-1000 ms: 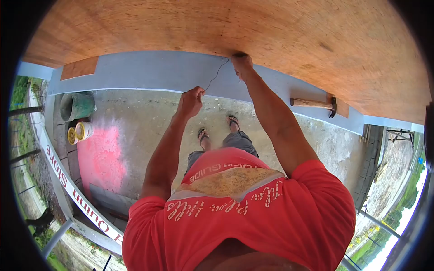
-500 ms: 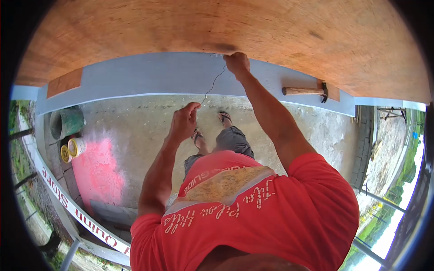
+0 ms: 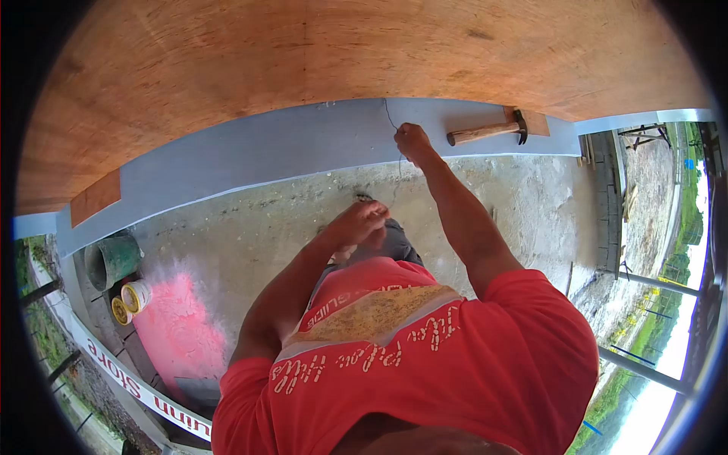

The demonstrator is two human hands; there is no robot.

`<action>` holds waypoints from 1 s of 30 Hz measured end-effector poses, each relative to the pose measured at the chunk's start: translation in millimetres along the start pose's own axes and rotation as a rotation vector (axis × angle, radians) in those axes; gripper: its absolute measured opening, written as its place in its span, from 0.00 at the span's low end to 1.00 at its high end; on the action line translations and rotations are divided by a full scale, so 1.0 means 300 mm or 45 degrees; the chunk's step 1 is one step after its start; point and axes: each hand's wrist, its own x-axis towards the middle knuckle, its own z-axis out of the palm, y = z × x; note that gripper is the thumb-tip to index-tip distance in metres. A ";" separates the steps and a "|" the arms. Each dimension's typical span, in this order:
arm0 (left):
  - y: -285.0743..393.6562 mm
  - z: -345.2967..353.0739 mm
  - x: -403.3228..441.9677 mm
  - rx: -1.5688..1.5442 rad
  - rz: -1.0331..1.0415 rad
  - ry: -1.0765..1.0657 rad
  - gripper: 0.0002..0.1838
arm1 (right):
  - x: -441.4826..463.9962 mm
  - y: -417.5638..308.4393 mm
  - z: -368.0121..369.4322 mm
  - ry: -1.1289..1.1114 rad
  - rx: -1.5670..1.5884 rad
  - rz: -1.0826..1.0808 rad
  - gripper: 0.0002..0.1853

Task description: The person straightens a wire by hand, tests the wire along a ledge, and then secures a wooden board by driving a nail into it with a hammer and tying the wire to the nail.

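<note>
A thin, kinked dark string (image 3: 390, 115) runs from the lower edge of the wooden panel (image 3: 303, 53) down across the grey-blue ledge (image 3: 250, 140). My right hand (image 3: 413, 144) is closed in a pinch on this string, just over the ledge. Below those fingers the loose part dangles in front of the concrete floor and fades from sight near my left hand (image 3: 360, 225). The left fingers are curled and smeared by motion, so whether they touch the string's end is unclear. A hammer (image 3: 481, 134) with a wooden handle lies on the ledge, right of my right hand.
A green bucket (image 3: 112, 262) lies on its side at the left, beside small tubs (image 3: 135, 296) and a pink powdery patch (image 3: 182, 318) on the floor (image 3: 265, 212). A white sign board (image 3: 136, 383) crosses the lower left. Metal rails (image 3: 644, 371) stand at the right.
My right hand has come down from the panel's edge, along the string. My left hand has moved back toward my body and to the right. The view has turned slightly.
</note>
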 end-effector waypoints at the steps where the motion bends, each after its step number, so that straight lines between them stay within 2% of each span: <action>1: 0.005 0.011 0.034 -0.161 -0.060 -0.079 0.12 | -0.005 0.010 -0.024 -0.064 0.026 0.103 0.07; 4: 0.025 0.076 0.115 -0.523 -0.091 0.019 0.13 | -0.020 0.000 0.011 -0.044 0.149 -0.028 0.07; 7: 0.051 0.067 0.166 -0.873 -0.039 0.222 0.13 | -0.016 0.004 0.093 0.094 0.115 -0.060 0.07; 8: 0.023 0.048 0.193 -0.972 -0.027 0.294 0.14 | -0.005 0.026 0.091 0.029 0.213 -0.014 0.07; 10: 0.003 0.040 0.198 -0.899 -0.031 0.477 0.16 | -0.060 -0.029 0.040 -0.108 0.407 0.083 0.07; 13: -0.009 0.073 0.192 -0.988 0.073 0.712 0.16 | -0.016 -0.024 0.015 -0.355 0.291 0.027 0.09; 14: -0.021 0.072 0.189 -0.995 0.119 0.747 0.16 | 0.036 -0.024 -0.006 -0.298 -0.113 -0.261 0.12; 16: -0.047 0.091 0.196 -1.004 0.210 0.785 0.15 | 0.128 -0.052 -0.053 -0.067 -0.459 -0.444 0.15; 17: -0.057 0.103 0.202 -0.998 0.254 0.788 0.15 | 0.158 -0.077 -0.072 0.101 -0.393 -0.339 0.16; 19: -0.084 0.124 0.211 -1.002 0.360 0.786 0.13 | 0.240 -0.065 -0.052 0.412 -0.374 -0.568 0.17; 21: -0.109 0.151 0.221 -1.036 0.488 0.771 0.10 | 0.274 -0.046 -0.053 0.425 -0.433 -0.646 0.16; 25: -0.166 0.187 0.229 -1.095 0.500 0.840 0.09 | 0.281 -0.056 -0.062 0.365 -0.491 -0.685 0.15; 26: -0.187 0.209 0.221 -1.083 0.479 0.891 0.09 | 0.250 -0.077 -0.069 0.313 -0.387 -0.585 0.13; 29: -0.154 0.204 0.196 -0.996 0.428 0.945 0.09 | 0.346 -0.032 -0.045 0.374 -0.550 -0.642 0.13; 30: -0.156 0.208 0.166 -0.974 0.378 0.967 0.09 | 0.321 -0.050 -0.059 0.286 -0.440 -0.503 0.12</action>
